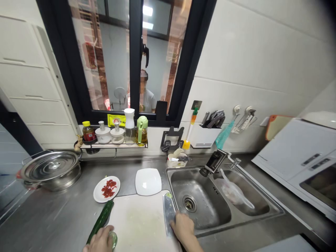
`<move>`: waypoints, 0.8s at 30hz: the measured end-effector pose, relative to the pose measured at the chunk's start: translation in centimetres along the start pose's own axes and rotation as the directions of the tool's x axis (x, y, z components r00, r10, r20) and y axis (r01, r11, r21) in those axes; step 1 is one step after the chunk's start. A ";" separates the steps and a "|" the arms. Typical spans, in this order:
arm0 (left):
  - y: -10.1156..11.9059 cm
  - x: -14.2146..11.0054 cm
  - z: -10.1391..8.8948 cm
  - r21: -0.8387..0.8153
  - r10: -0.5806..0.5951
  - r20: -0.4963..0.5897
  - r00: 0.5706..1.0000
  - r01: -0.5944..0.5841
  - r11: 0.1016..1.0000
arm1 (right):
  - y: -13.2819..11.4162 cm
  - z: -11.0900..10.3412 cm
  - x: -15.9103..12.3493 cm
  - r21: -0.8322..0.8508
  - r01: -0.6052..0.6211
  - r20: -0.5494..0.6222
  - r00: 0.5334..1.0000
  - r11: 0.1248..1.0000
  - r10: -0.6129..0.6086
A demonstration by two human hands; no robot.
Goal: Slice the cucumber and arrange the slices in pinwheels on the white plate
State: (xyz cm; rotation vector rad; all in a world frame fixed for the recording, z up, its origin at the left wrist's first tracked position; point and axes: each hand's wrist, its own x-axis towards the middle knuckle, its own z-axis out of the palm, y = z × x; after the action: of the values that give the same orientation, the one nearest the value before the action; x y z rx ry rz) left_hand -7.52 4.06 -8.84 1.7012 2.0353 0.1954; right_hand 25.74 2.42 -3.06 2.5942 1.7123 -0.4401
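Note:
My left hand (99,240) is at the left edge of the white cutting board (139,217), its fingers closed round a cut cucumber piece (113,240) with its pale green face showing. Beside that hand a long dark green cucumber (102,218) lies slanted, partly along the board's edge. My right hand (183,225) is closed on a kitchen knife (168,213) at the board's right side; the handle is hidden by the fingers. The wide blade points away from me, with a small cucumber end (168,195) by its tip.
Behind the board are a plate of chopped red pieces (107,199) and a square white plate (148,182). A double steel sink (199,231) lies right, with a plastic bag (233,189) inside. A lidded pot (65,178) stands left; a condiment rack (115,146) hangs below the window.

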 end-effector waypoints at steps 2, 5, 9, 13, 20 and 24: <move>0.0 0.0 0.6 -0.034 -0.004 -0.040 0.999 0.003 0.999 | -0.6 -1.4 1.5 -0.014 0.021 -0.019 1.000 1.000 -0.021; 0.2 0.0 1.3 -0.100 0.025 -0.074 0.997 -0.032 0.994 | -2.7 -3.9 5.3 0.061 0.102 -0.035 0.994 0.993 -0.100; 1.3 0.1 2.7 -0.247 0.099 -0.051 0.994 -0.109 0.963 | -6.6 -5.8 12.4 0.077 0.114 -0.047 0.993 0.990 -0.111; 4.8 2.3 3.8 -0.493 0.144 -0.077 0.987 -0.163 0.855 | -9.7 -5.5 18.0 0.099 0.056 0.009 0.998 0.993 -0.057; 13.0 10.2 3.6 -0.632 -0.029 -0.072 0.997 -0.023 0.774 | -10.9 -3.0 20.4 0.125 -0.036 0.091 0.996 0.991 0.025; 14.3 14.1 4.3 -0.666 -0.107 0.030 0.994 0.100 0.739 | -10.6 -2.2 21.0 0.122 -0.070 0.109 0.992 0.990 0.057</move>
State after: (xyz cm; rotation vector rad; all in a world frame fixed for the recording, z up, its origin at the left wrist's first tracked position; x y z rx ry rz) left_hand 5.53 19.84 -10.62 1.1218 1.7434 0.7968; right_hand 24.34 25.97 -4.23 2.6479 1.6140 -0.6913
